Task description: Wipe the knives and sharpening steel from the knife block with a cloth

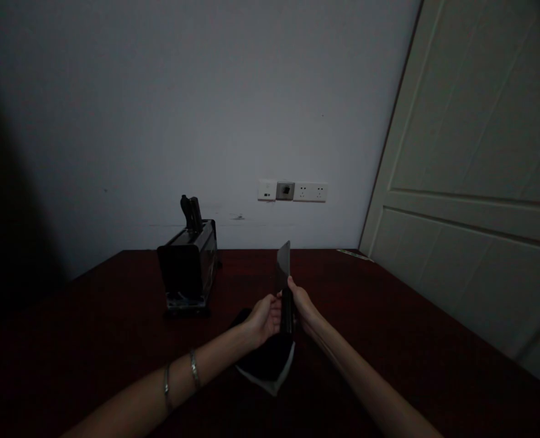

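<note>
A cleaver (284, 266) with a broad grey blade stands upright above the dark red table (388, 340), blade pointing up. My right hand (302, 302) is closed round its dark handle. My left hand (265, 319), with two bracelets on the wrist, is curled against the handle and the blade's base from the left. A dark cloth (267, 362) with a pale edge lies on the table right under both hands.
A dark knife block (190, 267) with black handles sticking out of its top stands at the back left of the table. A row of wall sockets (292, 191) sits on the white wall behind. A pale panelled door (475, 201) borders the table on the right.
</note>
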Demonstrator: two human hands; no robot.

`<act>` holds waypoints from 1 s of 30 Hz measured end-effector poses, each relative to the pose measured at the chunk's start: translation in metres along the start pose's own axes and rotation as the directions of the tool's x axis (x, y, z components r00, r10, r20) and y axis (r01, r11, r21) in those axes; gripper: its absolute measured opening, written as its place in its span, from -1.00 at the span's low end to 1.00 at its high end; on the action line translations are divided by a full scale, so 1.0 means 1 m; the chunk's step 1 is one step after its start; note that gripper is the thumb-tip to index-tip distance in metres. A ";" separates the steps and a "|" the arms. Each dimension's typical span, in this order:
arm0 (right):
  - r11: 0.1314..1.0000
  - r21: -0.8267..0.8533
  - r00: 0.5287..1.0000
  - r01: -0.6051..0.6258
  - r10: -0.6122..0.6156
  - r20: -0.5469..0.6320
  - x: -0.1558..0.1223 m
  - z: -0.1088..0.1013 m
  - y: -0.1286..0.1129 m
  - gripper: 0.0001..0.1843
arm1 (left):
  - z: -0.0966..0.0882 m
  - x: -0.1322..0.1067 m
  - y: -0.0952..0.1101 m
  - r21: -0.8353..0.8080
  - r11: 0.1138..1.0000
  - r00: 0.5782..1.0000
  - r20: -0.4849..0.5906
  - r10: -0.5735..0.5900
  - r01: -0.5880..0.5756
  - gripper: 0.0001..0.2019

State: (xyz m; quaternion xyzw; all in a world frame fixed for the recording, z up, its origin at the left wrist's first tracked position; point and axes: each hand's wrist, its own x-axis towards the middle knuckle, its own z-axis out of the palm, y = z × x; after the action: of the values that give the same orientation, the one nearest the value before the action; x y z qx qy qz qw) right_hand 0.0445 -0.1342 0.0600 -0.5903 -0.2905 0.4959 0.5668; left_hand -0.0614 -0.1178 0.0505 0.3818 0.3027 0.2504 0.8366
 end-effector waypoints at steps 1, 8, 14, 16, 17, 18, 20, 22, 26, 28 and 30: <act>1.000 -0.014 1.000 -0.003 0.003 0.012 -0.002 0.001 0.000 -0.48 | 0.002 0.000 0.001 -0.012 1.000 1.000 -0.010 -0.003 0.003 -0.75; 0.999 -0.036 0.998 0.008 -0.006 0.056 -0.007 0.005 0.001 -0.51 | 0.010 0.001 0.006 -0.022 0.999 0.993 -0.111 -0.047 0.044 -0.64; 1.000 0.000 0.998 -0.001 0.001 0.066 -0.004 0.005 0.008 -0.49 | 0.016 0.000 0.011 0.019 0.997 0.984 -0.160 -0.077 0.081 -0.62; 1.000 0.012 0.997 -0.002 0.001 0.075 -0.004 0.006 0.010 -0.50 | 0.018 -0.001 0.013 0.028 0.995 0.982 -0.167 -0.088 0.094 -0.58; 1.000 0.016 0.997 -0.002 0.001 0.081 -0.005 0.006 0.010 -0.51 | 0.019 -0.001 0.013 0.033 0.995 0.981 -0.171 -0.092 0.099 -0.57; 1.000 0.020 0.996 -0.002 0.001 0.089 -0.005 0.006 0.011 -0.51 | 0.019 -0.002 0.013 0.038 0.994 0.980 -0.173 -0.094 0.102 -0.55; 1.000 0.025 0.994 -0.003 0.000 0.114 -0.006 0.007 0.011 -0.55 | 0.019 -0.003 0.013 0.043 0.993 0.980 -0.174 -0.097 0.106 -0.51; 1.000 0.028 0.989 -0.003 -0.001 0.151 -0.009 0.008 0.010 -0.60 | 0.017 -0.003 0.013 0.037 0.995 0.981 -0.173 -0.088 0.095 -0.48; 1.000 0.031 0.971 -0.003 -0.004 0.239 -0.016 0.006 0.008 -0.74 | 0.010 -0.002 0.011 0.023 0.995 0.986 -0.139 -0.093 0.097 -0.42; 1.000 0.030 0.962 -0.001 -0.008 0.274 -0.021 0.005 0.007 -0.78 | 0.008 -0.001 0.011 0.020 0.993 0.988 -0.097 -0.118 0.120 -0.40; 1.000 0.029 0.953 0.006 -0.014 0.302 -0.024 0.002 0.006 -0.81 | 0.007 -0.001 0.012 0.011 0.990 0.990 -0.045 -0.137 0.138 -0.41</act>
State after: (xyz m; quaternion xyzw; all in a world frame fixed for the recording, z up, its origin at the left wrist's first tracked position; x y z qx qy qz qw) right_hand 0.0329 -0.1558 0.0603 -0.4980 -0.3697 0.5815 0.5264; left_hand -0.0594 -0.1145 0.0637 0.3603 0.3483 0.1982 0.8424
